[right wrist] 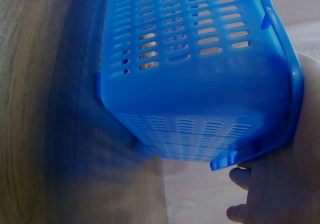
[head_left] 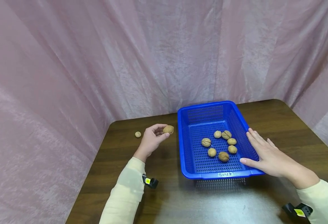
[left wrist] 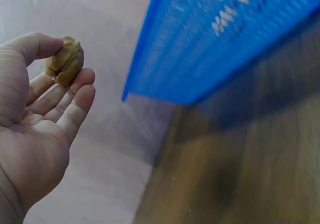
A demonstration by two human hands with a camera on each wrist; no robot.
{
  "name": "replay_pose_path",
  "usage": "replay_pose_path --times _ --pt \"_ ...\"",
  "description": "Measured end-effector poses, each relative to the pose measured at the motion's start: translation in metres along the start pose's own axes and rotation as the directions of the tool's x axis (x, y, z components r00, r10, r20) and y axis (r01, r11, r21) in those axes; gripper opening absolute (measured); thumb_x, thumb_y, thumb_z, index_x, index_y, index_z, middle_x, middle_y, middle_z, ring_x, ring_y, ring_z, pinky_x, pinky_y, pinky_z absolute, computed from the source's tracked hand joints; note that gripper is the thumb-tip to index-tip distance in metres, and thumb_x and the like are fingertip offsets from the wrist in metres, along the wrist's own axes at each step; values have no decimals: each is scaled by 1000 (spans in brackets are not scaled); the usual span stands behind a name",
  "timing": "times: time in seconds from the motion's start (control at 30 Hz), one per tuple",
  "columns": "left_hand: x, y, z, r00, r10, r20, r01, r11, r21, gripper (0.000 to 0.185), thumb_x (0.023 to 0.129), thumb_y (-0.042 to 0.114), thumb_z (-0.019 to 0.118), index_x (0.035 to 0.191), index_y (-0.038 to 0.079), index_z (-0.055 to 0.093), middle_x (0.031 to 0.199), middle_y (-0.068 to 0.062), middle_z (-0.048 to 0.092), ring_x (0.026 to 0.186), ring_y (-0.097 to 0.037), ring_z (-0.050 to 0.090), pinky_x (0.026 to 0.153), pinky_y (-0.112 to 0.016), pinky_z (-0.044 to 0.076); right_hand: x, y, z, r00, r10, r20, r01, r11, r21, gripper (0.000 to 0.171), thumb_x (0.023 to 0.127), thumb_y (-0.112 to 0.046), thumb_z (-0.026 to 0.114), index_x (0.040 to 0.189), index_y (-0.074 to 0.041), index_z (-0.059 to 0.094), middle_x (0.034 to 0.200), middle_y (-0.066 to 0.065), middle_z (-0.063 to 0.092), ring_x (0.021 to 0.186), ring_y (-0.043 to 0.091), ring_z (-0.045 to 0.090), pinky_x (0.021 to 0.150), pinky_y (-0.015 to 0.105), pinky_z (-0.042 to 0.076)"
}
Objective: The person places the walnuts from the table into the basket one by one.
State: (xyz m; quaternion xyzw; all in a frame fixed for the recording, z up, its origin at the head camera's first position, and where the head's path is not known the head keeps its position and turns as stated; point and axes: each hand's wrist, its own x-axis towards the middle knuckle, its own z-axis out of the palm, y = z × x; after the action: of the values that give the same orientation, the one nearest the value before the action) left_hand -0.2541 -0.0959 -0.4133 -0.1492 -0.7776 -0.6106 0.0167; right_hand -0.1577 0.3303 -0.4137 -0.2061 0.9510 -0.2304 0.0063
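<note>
My left hand [head_left: 152,138] pinches a walnut [head_left: 168,129] between thumb and fingertips, raised just left of the blue perforated basket [head_left: 237,123]. In the left wrist view the walnut [left wrist: 65,61] sits at the fingertips [left wrist: 82,87] with the basket's wall [left wrist: 220,39] close to its right. Several walnuts [head_left: 219,143] lie inside the basket. My right hand [head_left: 265,154] rests flat with straight fingers on the basket's right rim near its front corner; the right wrist view shows the basket wall [right wrist: 200,79] against that hand [right wrist: 280,189].
One loose walnut [head_left: 138,134] lies on the dark wooden table [head_left: 158,193] to the left of my left hand. Pink curtains hang behind and to both sides. The table's left edge runs near my left forearm.
</note>
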Motion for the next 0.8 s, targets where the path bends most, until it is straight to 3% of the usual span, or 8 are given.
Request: replay_pose_path --times 0.2,0.37,0.6,0.8 --pt "7 30 21 993 77 91 -74 997 -28 38 85 6 73 121 -1 63 108 -16 66 94 -22 63 85 -32 52 0 2 2 1000 5 11 -5 1000 7 98 90 -52 60 153 2 7 159 20 1 146 31 -6 107 66 -6" --pt "17 50 40 980 125 155 -121 992 -37 38 85 5 72 122 0 62 108 -16 66 91 -23 64 80 -30 54 1 1 2 1000 -2 5 2 1000 9 97 90 -53 59 153 2 8 159 19 1 146 31 -5 108 66 -4" --pt "44 63 74 968 176 181 -180 984 8 39 83 6 75 120 5 65 105 -6 68 86 -18 64 77 -33 54 1 2 1 1000 -1 -7 1 1000 3 97 90 -53 59 153 1 8 159 18 0 146 31 -4 108 66 -3" --pt "65 69 104 965 146 218 -154 988 18 38 83 6 74 120 9 66 99 -1 69 84 -15 64 71 -27 54 0 2 2 1000 1 -6 -1 1000 7 98 90 -53 59 153 1 7 160 18 0 146 30 -5 108 66 -4"
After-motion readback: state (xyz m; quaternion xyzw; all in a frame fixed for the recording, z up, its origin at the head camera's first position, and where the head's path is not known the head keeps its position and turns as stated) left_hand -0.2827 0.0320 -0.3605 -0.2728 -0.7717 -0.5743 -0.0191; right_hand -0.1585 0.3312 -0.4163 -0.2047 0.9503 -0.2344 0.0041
